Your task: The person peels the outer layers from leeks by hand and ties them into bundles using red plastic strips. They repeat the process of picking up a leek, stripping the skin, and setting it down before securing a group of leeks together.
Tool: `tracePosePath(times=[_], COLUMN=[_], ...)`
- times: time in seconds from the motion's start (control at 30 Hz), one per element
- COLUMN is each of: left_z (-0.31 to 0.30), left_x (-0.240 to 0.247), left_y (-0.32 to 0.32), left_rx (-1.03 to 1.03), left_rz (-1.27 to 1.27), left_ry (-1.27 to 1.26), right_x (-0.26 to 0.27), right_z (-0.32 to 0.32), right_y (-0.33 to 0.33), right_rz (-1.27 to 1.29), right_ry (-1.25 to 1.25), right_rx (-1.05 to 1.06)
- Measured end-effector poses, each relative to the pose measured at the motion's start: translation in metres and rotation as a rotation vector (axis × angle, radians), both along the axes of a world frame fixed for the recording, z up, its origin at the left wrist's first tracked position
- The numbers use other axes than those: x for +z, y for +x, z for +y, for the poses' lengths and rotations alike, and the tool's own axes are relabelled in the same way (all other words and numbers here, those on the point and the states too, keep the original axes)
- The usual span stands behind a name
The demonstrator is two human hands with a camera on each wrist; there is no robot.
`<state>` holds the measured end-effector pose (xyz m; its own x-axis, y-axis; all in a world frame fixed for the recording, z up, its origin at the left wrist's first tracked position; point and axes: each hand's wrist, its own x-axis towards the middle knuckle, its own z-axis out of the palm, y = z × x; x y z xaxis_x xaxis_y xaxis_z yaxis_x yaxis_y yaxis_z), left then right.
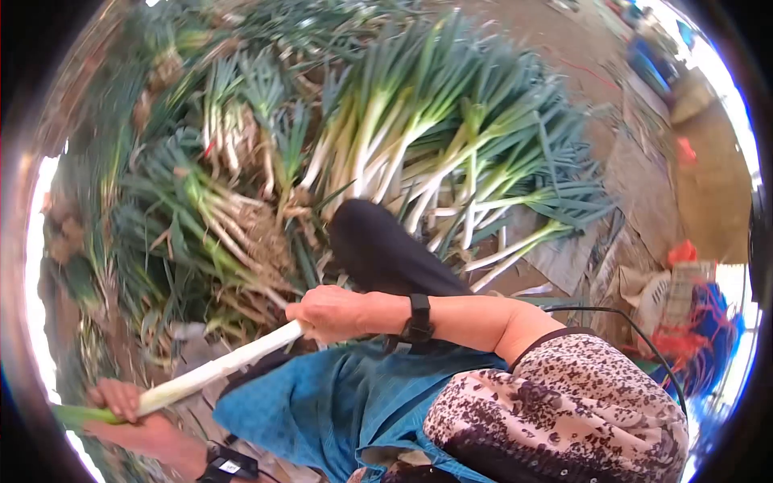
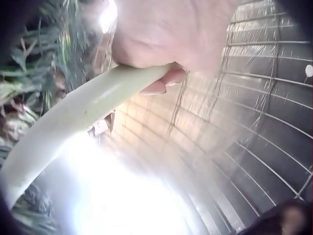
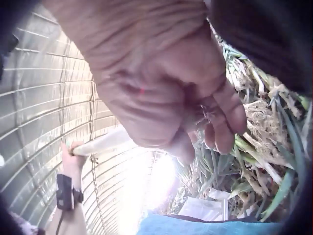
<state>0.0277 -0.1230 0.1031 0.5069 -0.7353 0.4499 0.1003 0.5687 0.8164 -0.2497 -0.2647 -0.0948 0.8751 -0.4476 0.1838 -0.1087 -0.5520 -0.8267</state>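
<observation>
Leeks (image 1: 451, 121) heap the far ground (image 1: 527, 36); my left hand (image 1: 133, 414) grips one stalk (image 1: 217, 366) greenward, my right hand (image 1: 334, 312) its root end, likely to steady it

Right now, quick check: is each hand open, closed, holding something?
Left hand: closed, gripping the leek near its green part.
Right hand: closed, gripping the same leek's root end.
</observation>
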Motion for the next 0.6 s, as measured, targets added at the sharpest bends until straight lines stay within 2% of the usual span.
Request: tracePosePath(times=[0.03,0.07,0.1,0.13,0.17,0.2,0.27,0.3,0.33,0.37,0.43,0.47,0.5,0.53,0.57,0.6], left_z=[-0.03,-0.045,-0.078,-0.093,-0.109,-0.121,-0.131,-0.13,-0.125,-0.119,-0.102,-0.093,-0.083,-0.075,-0.066,-0.062], left_x=[0.023,0.034,0.052,0.059,0.065,0.059,0.031,0.013,-0.007,-0.029,-0.072,-0.09,-0.103,-0.114,-0.121,-0.124], left_y=[-0.008,-0.024,-0.081,-0.105,-0.149,-0.16,-0.164,-0.165,-0.165,-0.159,-0.14,-0.131,-0.124,-0.118,-0.113,-0.108], left_rx=[-0.283,0.035,0.357,0.064,-0.027,-0.083,-0.161,-0.131,-0.098,-0.09,-0.105,-0.128,-0.124,-0.168,-0.207,-0.198], left_rz=[-0.107,-0.157,-0.202,-0.21,-0.286,-0.399,-0.581,-0.612,-0.639,-0.62,-0.628,-0.656,-0.655,-0.551,-0.441,-0.431], left_ry=[0.013,0.052,0.093,0.019,0.039,0.072,0.172,0.3,0.43,0.572,0.798,0.887,0.903,0.975,1.039,1.039], right_x=[0.003,0.006,0.012,0.017,0.014,0.012,0.006,-0.019,-0.033,-0.044,-0.103,-0.131,-0.143,-0.174,-0.211,-0.216], right_z=[-0.008,-0.013,-0.02,-0.023,-0.027,-0.032,-0.045,-0.053,-0.061,-0.07,-0.086,-0.093,-0.096,-0.103,-0.107,-0.113], right_y=[-0.01,-0.021,-0.034,-0.045,-0.058,-0.074,-0.103,-0.112,-0.129,-0.144,-0.17,-0.176,-0.184,-0.189,-0.195,-0.198], right_rz=[-0.051,-0.098,-0.234,-0.346,-0.42,-0.41,-0.523,-0.596,-0.517,-0.503,-0.497,-0.551,-0.467,-0.496,-0.402,-0.311], right_ry=[0.036,0.071,0.169,0.278,0.319,0.435,0.49,0.514,0.581,0.607,0.748,0.663,0.757,0.75,0.75,0.74], right_rx=[-0.059,-0.103,-0.151,-0.202,-0.323,-0.435,-0.611,-0.716,-0.805,-0.891,-1.093,-1.198,-1.261,-1.334,-1.369,-1.405])
